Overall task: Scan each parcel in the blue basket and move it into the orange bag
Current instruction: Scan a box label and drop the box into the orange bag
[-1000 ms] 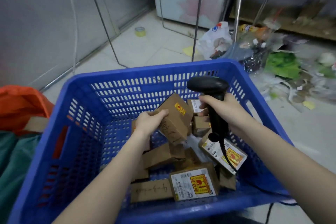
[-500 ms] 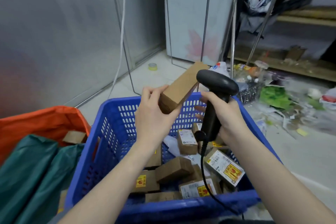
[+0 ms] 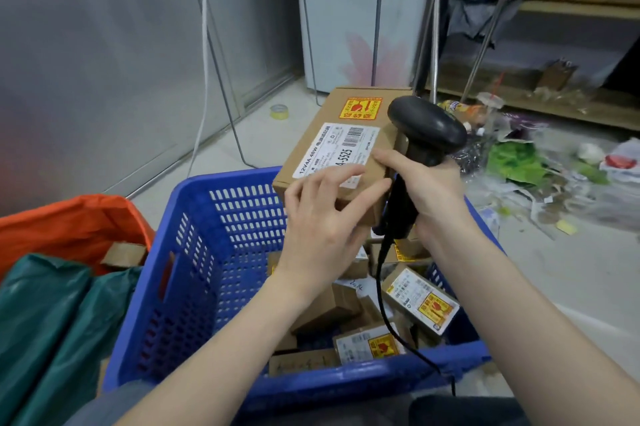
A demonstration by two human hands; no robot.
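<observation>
Both hands busy above the blue basket (image 3: 221, 252): left hand (image 3: 322, 218) and right hand (image 3: 426, 186) crowd the held parcel (image 3: 332, 148) and scanner (image 3: 426, 124). Basket left half open, floor bare there. Right half packed with loose parcels (image 3: 420, 301), scanner cable (image 3: 384, 290) draped across them. Orange bag (image 3: 69, 225) just left of the basket, mouth possibly open, partly cropped.

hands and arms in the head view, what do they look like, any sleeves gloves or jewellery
Both arms are bare right down to the frame's lower edge: no sleeves in view. The left hand and right hand wear no gloves, and no rings, watch or wristband show on the fingers or wrists. Fingernails look short and unpainted. No markings or tattoos are visible on either forearm.
</observation>
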